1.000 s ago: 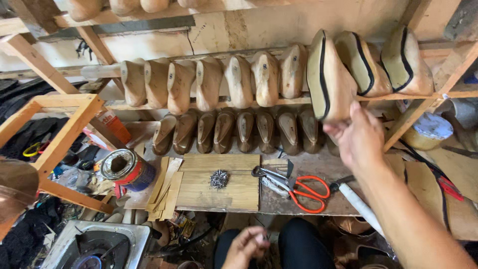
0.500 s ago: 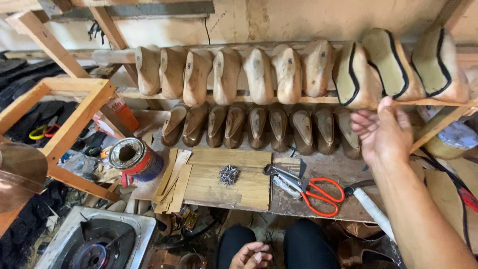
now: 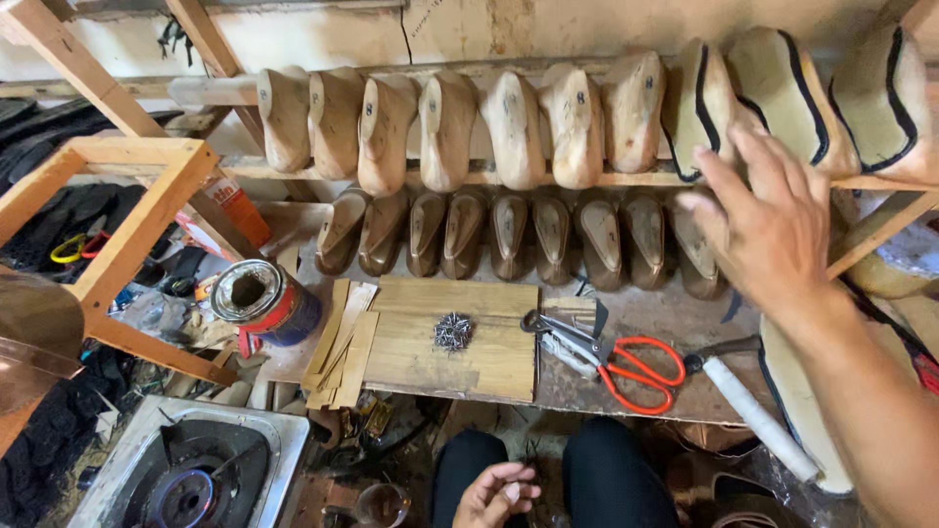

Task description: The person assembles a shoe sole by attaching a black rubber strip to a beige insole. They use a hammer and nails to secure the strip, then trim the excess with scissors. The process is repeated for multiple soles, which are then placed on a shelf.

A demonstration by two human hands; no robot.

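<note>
Fingers point(image 3: 729, 186) spread, soled shoe last point(image 3: 706, 108) just behind

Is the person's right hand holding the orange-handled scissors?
No: the right hand is raised, open, near the shoe lasts, while the scissors lie on the workbench.

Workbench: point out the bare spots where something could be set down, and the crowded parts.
Free: the wooden board on either side of the nail pile, and the bench strip between the orange-handled scissors and the lower row of lasts. Crowded: around the tin can on the left, and both shelves. The right hand hovers by the soled lasts.
</note>
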